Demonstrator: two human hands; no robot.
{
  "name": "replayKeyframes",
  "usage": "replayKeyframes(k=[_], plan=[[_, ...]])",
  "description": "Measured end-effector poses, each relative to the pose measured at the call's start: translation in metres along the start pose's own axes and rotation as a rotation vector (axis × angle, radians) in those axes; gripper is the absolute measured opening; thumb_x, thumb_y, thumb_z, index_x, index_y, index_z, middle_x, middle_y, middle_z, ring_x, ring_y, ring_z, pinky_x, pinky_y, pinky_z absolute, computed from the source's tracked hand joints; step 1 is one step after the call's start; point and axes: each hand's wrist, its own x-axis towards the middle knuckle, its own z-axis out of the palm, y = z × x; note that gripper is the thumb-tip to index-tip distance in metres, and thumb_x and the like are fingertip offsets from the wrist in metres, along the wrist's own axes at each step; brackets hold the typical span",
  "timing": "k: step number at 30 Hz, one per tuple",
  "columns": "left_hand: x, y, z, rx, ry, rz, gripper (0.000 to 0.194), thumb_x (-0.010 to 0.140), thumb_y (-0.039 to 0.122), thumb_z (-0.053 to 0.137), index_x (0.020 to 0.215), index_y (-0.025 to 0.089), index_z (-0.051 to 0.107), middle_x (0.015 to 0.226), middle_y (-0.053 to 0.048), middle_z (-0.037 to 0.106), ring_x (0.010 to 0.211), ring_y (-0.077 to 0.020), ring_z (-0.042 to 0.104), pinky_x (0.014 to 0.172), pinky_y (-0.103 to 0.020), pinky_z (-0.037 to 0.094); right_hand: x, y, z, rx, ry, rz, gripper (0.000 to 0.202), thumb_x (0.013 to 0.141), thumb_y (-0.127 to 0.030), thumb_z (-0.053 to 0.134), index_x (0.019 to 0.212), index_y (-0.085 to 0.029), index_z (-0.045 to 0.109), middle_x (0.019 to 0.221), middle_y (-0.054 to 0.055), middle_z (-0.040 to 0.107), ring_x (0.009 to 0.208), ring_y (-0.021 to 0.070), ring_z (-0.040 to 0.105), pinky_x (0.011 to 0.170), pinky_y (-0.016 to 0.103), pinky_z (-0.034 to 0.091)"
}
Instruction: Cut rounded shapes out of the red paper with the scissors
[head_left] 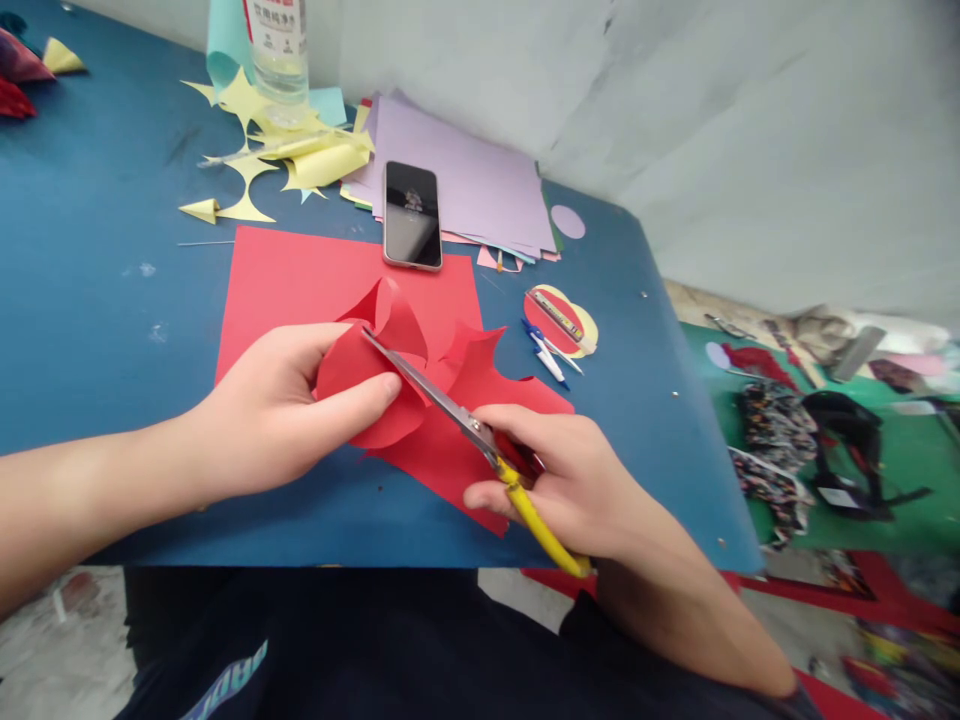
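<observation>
My left hand pinches a piece of red paper between thumb and fingers, just above the table's near side. In my right hand is a pair of scissors with yellow-covered handles. Their blades lie across the red paper, the tips close to my left fingers. The paper curls up behind the blades, and its right part has curved, pointed cut edges. Beneath it a flat red sheet rests on the blue table.
Behind the red sheet lie a phone and stacked purple paper. Yellow scraps surround a clear bottle. A pen and paper circles are on the right. Beyond stands a green table with cloth items.
</observation>
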Motion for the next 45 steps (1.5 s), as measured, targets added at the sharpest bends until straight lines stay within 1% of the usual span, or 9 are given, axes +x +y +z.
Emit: replayKeyframes(k=[4,12,17,21,24,29,37,41,45], plan=[[-0.0002,-0.0002,0.0001,-0.012,-0.005,0.019,0.019,0.100,0.027,0.073,0.083,0.019,0.076,0.076,0.004,0.078,0.064,-0.0092,0.067,0.056,-0.014,0.055,-0.0002,0.0008,0.0002,0.003,-0.005,-0.004,0.066,0.106,-0.085,0.063,0.100,-0.019,0.069,0.068,-0.006,0.050,0.055,0.0104,0.040,0.051,0.021,0.039],[-0.0003,-0.0006,0.0003,0.011,0.001,0.032,0.022,0.100,0.029,0.073,0.082,0.017,0.076,0.075,0.004,0.075,0.064,-0.0089,0.063,0.055,-0.014,0.053,-0.0011,0.0005,-0.0004,0.023,-0.023,0.028,0.066,0.105,-0.086,0.064,0.099,-0.020,0.069,0.068,-0.005,0.052,0.056,0.0112,0.042,0.052,0.022,0.040],[-0.0006,0.0019,0.0002,0.005,-0.002,0.007,0.020,0.099,0.027,0.074,0.082,0.018,0.076,0.075,0.004,0.075,0.065,-0.0093,0.063,0.056,-0.015,0.053,-0.0002,0.0007,-0.0003,0.020,-0.036,0.063,0.067,0.103,-0.087,0.066,0.098,-0.021,0.070,0.069,-0.004,0.053,0.057,0.0123,0.043,0.052,0.023,0.041],[-0.0011,0.0010,0.0009,0.011,0.004,0.012,0.019,0.099,0.027,0.074,0.082,0.018,0.077,0.076,0.003,0.076,0.065,-0.0103,0.062,0.055,-0.017,0.052,0.0007,0.0005,-0.0004,0.012,-0.040,0.071,0.065,0.102,-0.086,0.069,0.097,-0.021,0.070,0.068,-0.004,0.054,0.057,0.0129,0.043,0.053,0.024,0.041],[-0.0013,0.0008,0.0011,0.035,0.005,0.007,0.022,0.098,0.028,0.073,0.079,0.018,0.075,0.074,0.002,0.074,0.064,-0.0115,0.061,0.054,-0.019,0.051,0.0006,0.0004,-0.0005,0.005,-0.029,0.055,0.064,0.103,-0.085,0.069,0.097,-0.021,0.070,0.067,-0.004,0.053,0.056,0.0126,0.042,0.052,0.024,0.040],[-0.0017,0.0012,0.0003,0.063,0.001,-0.013,0.025,0.099,0.031,0.072,0.079,0.016,0.074,0.074,0.002,0.072,0.066,-0.0111,0.060,0.055,-0.019,0.050,-0.0001,0.0004,-0.0001,0.016,-0.045,0.066,0.060,0.104,-0.081,0.071,0.100,-0.021,0.070,0.068,-0.004,0.054,0.056,0.0126,0.044,0.054,0.023,0.042],[-0.0011,-0.0047,0.0022,0.106,0.008,-0.022,0.025,0.097,0.033,0.073,0.078,0.016,0.074,0.072,0.001,0.071,0.066,-0.0132,0.058,0.056,-0.022,0.050,0.0018,0.0008,0.0007,-0.030,-0.088,0.118,0.055,0.105,-0.076,0.073,0.096,-0.023,0.061,0.068,-0.006,0.051,0.055,0.0121,0.044,0.054,0.023,0.040],[-0.0008,-0.0062,0.0019,0.124,-0.006,-0.032,0.027,0.098,0.035,0.072,0.078,0.017,0.073,0.071,0.001,0.072,0.066,-0.0145,0.059,0.057,-0.023,0.051,0.0019,0.0006,0.0004,-0.040,-0.086,0.110,0.053,0.105,-0.074,0.073,0.095,-0.023,0.060,0.068,-0.006,0.050,0.054,0.0123,0.044,0.054,0.023,0.039],[-0.0014,-0.0056,0.0018,0.135,0.000,-0.029,0.027,0.098,0.034,0.071,0.076,0.017,0.071,0.071,0.000,0.070,0.066,-0.0146,0.059,0.057,-0.024,0.051,0.0013,0.0008,0.0001,-0.049,-0.087,0.110,0.053,0.105,-0.074,0.073,0.096,-0.023,0.062,0.068,-0.005,0.052,0.055,0.0128,0.045,0.054,0.023,0.041]])
